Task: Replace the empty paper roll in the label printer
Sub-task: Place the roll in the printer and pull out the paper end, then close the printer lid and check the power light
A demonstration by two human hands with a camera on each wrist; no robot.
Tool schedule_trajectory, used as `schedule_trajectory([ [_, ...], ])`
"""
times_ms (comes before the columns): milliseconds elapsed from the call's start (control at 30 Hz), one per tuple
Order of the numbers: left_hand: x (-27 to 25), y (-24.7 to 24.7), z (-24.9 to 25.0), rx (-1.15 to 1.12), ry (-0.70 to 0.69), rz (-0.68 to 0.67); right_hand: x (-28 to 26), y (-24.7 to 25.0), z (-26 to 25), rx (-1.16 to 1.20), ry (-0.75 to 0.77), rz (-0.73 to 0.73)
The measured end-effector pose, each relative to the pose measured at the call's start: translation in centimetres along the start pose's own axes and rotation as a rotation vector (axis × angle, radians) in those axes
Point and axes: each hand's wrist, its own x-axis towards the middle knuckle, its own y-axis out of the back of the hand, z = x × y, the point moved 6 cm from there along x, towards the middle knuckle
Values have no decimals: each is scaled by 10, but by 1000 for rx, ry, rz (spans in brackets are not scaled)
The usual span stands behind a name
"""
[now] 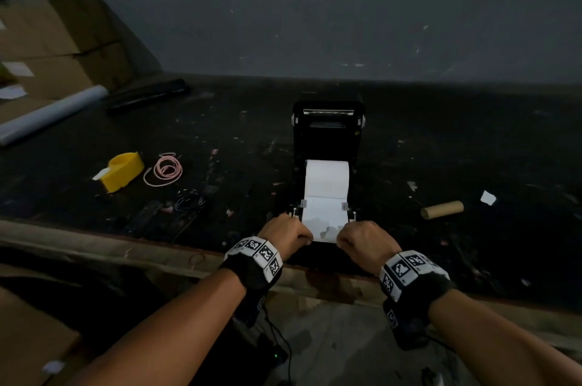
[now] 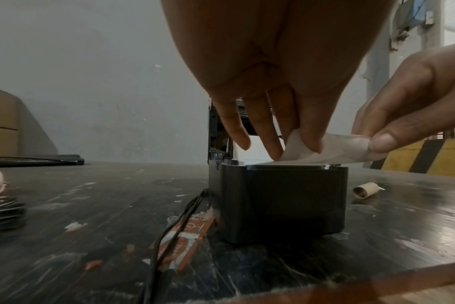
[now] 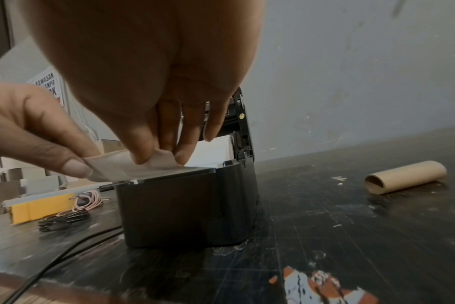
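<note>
A black label printer (image 1: 327, 133) stands open on the dark table, lid raised at the back. A white paper roll (image 1: 327, 177) sits inside, its strip (image 1: 324, 215) drawn forward over the front edge. My left hand (image 1: 288, 233) pinches the strip's left front corner and my right hand (image 1: 362, 239) pinches the right corner. In the left wrist view my left hand (image 2: 286, 144) holds the paper strip (image 2: 338, 152) above the printer (image 2: 283, 201); the right wrist view shows my right hand (image 3: 159, 152) on the strip (image 3: 133, 166) over the printer (image 3: 185, 205). An empty cardboard core (image 1: 442, 210) lies to the right.
A yellow tape dispenser (image 1: 124, 170), a pink coiled cable (image 1: 165, 169) and a black cable bundle (image 1: 189, 200) lie left of the printer. Cardboard boxes (image 1: 56, 48) and a white tube (image 1: 50, 114) sit far left. The table's front edge (image 1: 157, 255) runs under my wrists.
</note>
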Motion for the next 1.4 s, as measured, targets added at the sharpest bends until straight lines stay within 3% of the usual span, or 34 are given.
schedule_trajectory([
  [533, -13, 10, 7, -63, -3, -20, -6, -1, 0, 3, 48, 43],
  [600, -4, 32, 5, -104, 2, 32, 0, 14, 3, 61, 41, 86],
  [767, 42, 121, -5, -226, 40, 328, 47, 91, 26, 172, -27, 323],
  [933, 110, 188, -14, -259, 61, 455, 112, 168, 54, 179, -123, 502],
  [1133, 185, 206, -40, -347, 174, 359, 166, 182, 106, 274, -412, 412],
  [1400, 241, 188, -56, -315, 186, 172, 201, 162, 137, 559, -569, 314],
])
